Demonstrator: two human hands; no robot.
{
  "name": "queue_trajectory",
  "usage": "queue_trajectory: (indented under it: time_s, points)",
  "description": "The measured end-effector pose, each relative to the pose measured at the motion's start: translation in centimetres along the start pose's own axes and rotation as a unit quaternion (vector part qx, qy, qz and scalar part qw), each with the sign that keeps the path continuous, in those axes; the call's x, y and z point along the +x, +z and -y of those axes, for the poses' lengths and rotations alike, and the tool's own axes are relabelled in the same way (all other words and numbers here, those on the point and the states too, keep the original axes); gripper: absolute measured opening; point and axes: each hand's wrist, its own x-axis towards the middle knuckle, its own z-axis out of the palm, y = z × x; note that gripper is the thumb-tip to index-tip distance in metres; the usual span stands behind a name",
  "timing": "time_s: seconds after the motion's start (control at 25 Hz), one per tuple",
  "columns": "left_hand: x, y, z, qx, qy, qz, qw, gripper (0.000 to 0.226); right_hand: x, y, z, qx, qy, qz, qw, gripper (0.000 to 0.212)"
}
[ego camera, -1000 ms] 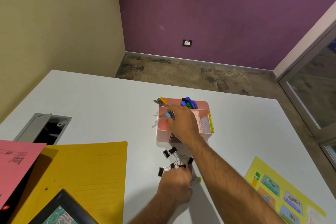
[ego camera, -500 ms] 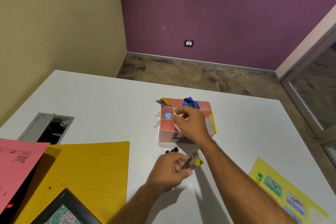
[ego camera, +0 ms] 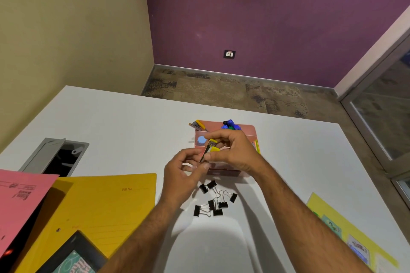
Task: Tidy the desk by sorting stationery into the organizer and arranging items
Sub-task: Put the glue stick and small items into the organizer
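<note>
A pink desk organizer [ego camera: 249,131] stands mid-table. It holds pens [ego camera: 198,125] at its back left, blue markers [ego camera: 230,123] at the back and a blue round piece [ego camera: 201,140] in a left compartment. In front of it both hands meet on a small yellow and metal tool [ego camera: 210,148], which looks like a mini stapler. My left hand [ego camera: 185,173] pinches its lower end. My right hand [ego camera: 231,150] grips its upper end. Several black binder clips [ego camera: 214,201] lie loose on the table just below my hands.
A yellow file folder [ego camera: 99,206] lies at the near left, with a pink sheet [ego camera: 20,201] and a dark picture frame [ego camera: 73,257] on it. An open grey cable hatch [ego camera: 55,155] sits at the left. A yellow sticker sheet [ego camera: 346,235] lies near right.
My right hand left the blue piece in the organizer and drew back. My left hand lifted the yellow tool off the table, uncovering the clips, and both hands now hold it.
</note>
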Motion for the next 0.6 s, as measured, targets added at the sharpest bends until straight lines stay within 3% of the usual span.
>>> queue_trajectory:
  time_s: [0.08, 0.16, 0.24, 0.4, 0.48, 0.6]
  points:
    - [-0.2, -1.0, 1.2, 0.048, 0.011, -0.060, 0.997, 0.016, -0.1, 0.4, 0.5, -0.023, -0.009, -0.043, 0.999, 0.051]
    - [-0.8, -2.3, 3.0, 0.164, 0.020, -0.111, 0.980, 0.005, 0.0, 0.9, 0.6, -0.057, -0.015, -0.092, 0.994, 0.051]
    - [-1.8, -3.7, 5.7, 0.311, 0.030, -0.093, 0.945, 0.004, 0.1, 1.5, 0.1, -0.121, -0.044, -0.122, 0.984, 0.053]
    - [-3.9, -5.0, 10.8, 0.514, -0.004, 0.031, 0.857, 0.062, 0.6, 2.8, -1.3, -0.206, -0.065, -0.086, 0.973, 0.056]
    - [-4.1, -5.0, 11.5, 0.564, -0.010, 0.059, 0.824, 0.075, 0.8, 3.5, -1.9, -0.246, -0.053, -0.060, 0.966, 0.056]
    - [-4.2, -4.8, 11.2, 0.583, -0.008, 0.067, 0.809, 0.080, 1.0, 4.1, -2.1, -0.301, -0.024, -0.042, 0.952, 0.057]
